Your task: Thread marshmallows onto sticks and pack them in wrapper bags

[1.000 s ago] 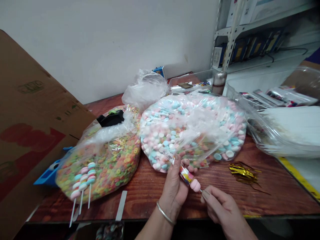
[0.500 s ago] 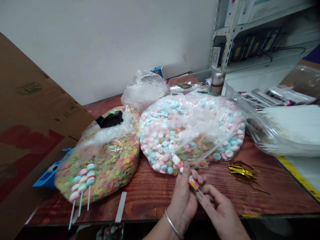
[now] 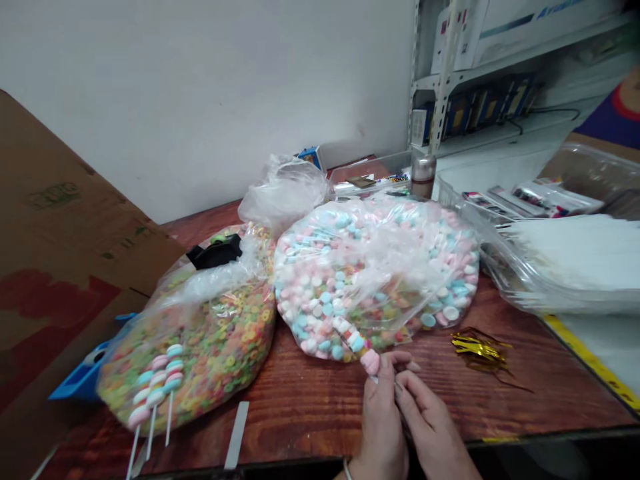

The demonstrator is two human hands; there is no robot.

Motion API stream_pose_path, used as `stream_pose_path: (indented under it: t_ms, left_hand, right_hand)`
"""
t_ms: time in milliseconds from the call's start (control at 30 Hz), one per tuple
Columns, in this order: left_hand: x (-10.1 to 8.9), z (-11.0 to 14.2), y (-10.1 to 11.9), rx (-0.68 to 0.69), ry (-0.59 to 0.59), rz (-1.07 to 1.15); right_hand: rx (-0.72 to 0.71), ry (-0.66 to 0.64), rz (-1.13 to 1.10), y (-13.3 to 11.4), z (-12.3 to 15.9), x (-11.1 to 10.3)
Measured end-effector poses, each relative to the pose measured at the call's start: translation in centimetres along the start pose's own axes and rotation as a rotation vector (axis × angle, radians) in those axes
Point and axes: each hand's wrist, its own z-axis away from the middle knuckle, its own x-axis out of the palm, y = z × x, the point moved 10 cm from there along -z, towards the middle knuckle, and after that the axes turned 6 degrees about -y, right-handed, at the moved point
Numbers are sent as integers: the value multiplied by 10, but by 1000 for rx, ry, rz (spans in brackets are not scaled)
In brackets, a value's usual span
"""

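Note:
A marshmallow skewer (image 3: 356,343) in pink, white and blue, with some orange and yellow, points up and left from my hands. My left hand (image 3: 383,420) grips it just below the lowest pink piece. Pressed against the left fingers, my right hand (image 3: 433,417) pinches at the lower end, and its fingertips hide what they hold. Behind the skewer lies a big clear bag of marshmallows (image 3: 320,293). To the right rests a bunch of gold twist ties (image 3: 477,350). Several finished marshmallow sticks (image 3: 157,380) lie on a bag of coloured ring candy (image 3: 225,353) at left.
A black tape dispenser (image 3: 217,252) sits on the ring candy bag. A cardboard box (image 3: 65,267) stands at left beside a blue holder (image 3: 77,380). Clear plastic tubs (image 3: 530,287) with white sticks are at right. A brown bottle (image 3: 423,179) stands behind the marshmallow bag.
My left hand has shifted down the skewer and to the right, so its lowest pink piece now shows above the fingers. Both hands are closer together. The camera view has shifted slightly.

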Motion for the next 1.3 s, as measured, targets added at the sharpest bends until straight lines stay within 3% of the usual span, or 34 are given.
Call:
stream_pose_path:
  t_ms: [100, 267, 333, 433, 567, 700, 800, 867, 1000, 1100, 1233, 1300]
  left_hand:
    - [0, -1, 0, -17, -28, -110]
    - [5, -1, -1, -33, -103, 33]
    - [8, 1, -2, -40, -162, 95]
    - [5, 3, -1, -64, -221, 156]
    - [-5, 5, 6, -58, -198, 115]
    - [-18, 5, 13, -19, -70, -2]
    - [-25, 5, 17, 9, -6, -88]
    - [-23, 5, 14, -22, -39, -137]
    - [-10, 6, 5, -156, -221, -49]
    - [-4, 7, 10, -180, -327, 29]
    - [-1, 9, 9, -244, -390, 26]
    - [-3, 8, 8, -251, -348, -19]
  right_hand:
    - [95, 25, -181, 9, 1, 3]
    - [100, 112, -379, 9, 0, -2]
    - [83, 92, -473, 8, -2, 2]
    - [186, 59, -663, 16, -1, 11]
    - [290, -7, -825, 14, 2, 25]
    - [310, -28, -731, 12, 5, 26]
    - [148, 68, -440, 4, 2, 7]
    - [104, 84, -385, 2, 0, 5]
    - [288, -54, -773, 17, 2, 28]
    - [338, -222, -997, 13, 5, 46]
    - [397, -506, -925, 12, 14, 68]
    - [385, -512, -826, 13, 14, 63]
